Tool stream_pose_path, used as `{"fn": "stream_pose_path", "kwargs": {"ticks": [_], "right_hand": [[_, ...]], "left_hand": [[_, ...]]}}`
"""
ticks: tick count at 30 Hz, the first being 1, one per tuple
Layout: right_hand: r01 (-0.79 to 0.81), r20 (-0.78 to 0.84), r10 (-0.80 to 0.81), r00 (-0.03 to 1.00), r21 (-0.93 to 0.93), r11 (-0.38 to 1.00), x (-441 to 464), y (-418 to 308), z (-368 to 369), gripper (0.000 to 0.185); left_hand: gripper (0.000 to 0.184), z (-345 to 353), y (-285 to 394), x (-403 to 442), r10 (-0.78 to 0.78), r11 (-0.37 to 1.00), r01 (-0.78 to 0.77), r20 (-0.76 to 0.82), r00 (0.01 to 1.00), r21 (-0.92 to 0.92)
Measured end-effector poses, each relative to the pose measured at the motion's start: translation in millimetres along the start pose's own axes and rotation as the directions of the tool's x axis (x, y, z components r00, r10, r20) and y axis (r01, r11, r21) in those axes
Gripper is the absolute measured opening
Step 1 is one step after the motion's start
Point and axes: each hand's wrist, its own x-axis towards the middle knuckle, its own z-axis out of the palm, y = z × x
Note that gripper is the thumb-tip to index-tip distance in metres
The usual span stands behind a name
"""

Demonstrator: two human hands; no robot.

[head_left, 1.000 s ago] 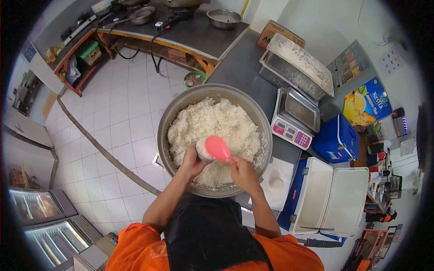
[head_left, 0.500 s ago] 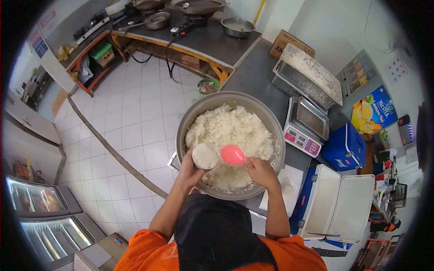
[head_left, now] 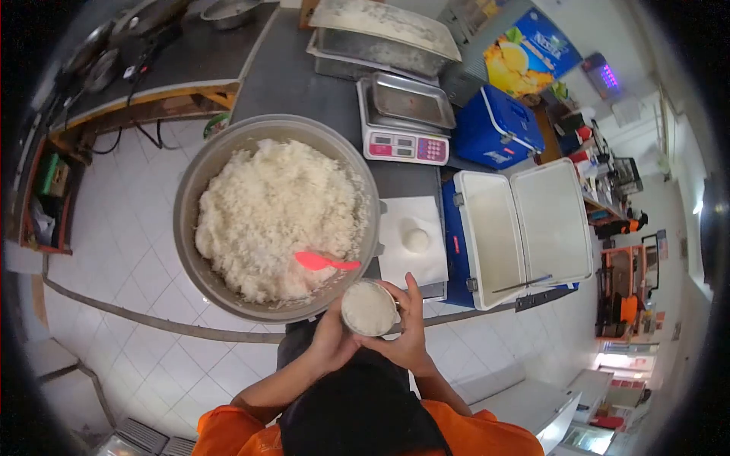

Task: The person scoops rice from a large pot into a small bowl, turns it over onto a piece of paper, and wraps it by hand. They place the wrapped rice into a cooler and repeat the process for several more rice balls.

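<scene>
A round cup packed with white rice (head_left: 369, 308) sits between my two hands, just off the near rim of a big pot (head_left: 186, 205). My left hand (head_left: 333, 342) is closed round its left side. From the right, my right hand (head_left: 407, 334) grips it with thumb and fingers, one finger pointing up. Heaped cooked rice (head_left: 277, 205) fills much of the pot. A pink rice paddle (head_left: 323, 261) lies on that rice at the near right, out of both hands.
Right of the pot, a white sheet (head_left: 395, 266) carries a round rice mound (head_left: 416, 241). Beyond are a digital scale (head_left: 407, 147), a metal tray container (head_left: 380, 49) and a closed blue cooler (head_left: 498, 129). An open cooler (head_left: 487, 228) stands at the right.
My right hand has let go of the rice paddle, which now lies in the pot, and has joined the left on the cup. The cup has moved out past the rim; my view has turned right.
</scene>
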Motion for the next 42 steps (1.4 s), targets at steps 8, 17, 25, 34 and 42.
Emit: {"fn": "stream_pose_path", "kwargs": {"ticks": [8, 17, 25, 34, 42], "right_hand": [[-0.061, -0.097, 0.041, 0.994, -0.211, 0.976, 16, 185, -41, 0.121], [0.221, 0.108, -0.196, 0.975, -0.339, 0.914, 79, 226, -61, 0.096], [0.110, 0.208, -0.004, 0.978, -0.498, 0.860, 64, 302, -230, 0.023], [0.323, 0.691, 0.123, 0.712, -0.478, 0.817, 110, 343, -237, 0.019], [0.070, 0.654, 0.250, 0.714, -0.422, 0.904, 123, 338, -242, 0.012]], "left_hand": [[0.068, -62, -70, 78, -0.352, 0.920, 0.391, -0.369, 0.860, 0.032], [0.042, -86, -133, 133, 0.132, 0.945, 0.034, -0.478, 0.868, 0.324], [0.027, -49, -150, 218, 0.475, 0.255, -0.015, -0.112, 0.873, 0.967], [0.036, -68, -147, 269, 0.341, -0.465, -0.160, 0.343, 0.875, 0.871], [0.069, -37, -144, 255, 0.367, -0.657, -0.048, 0.375, 0.851, 0.753]]}}
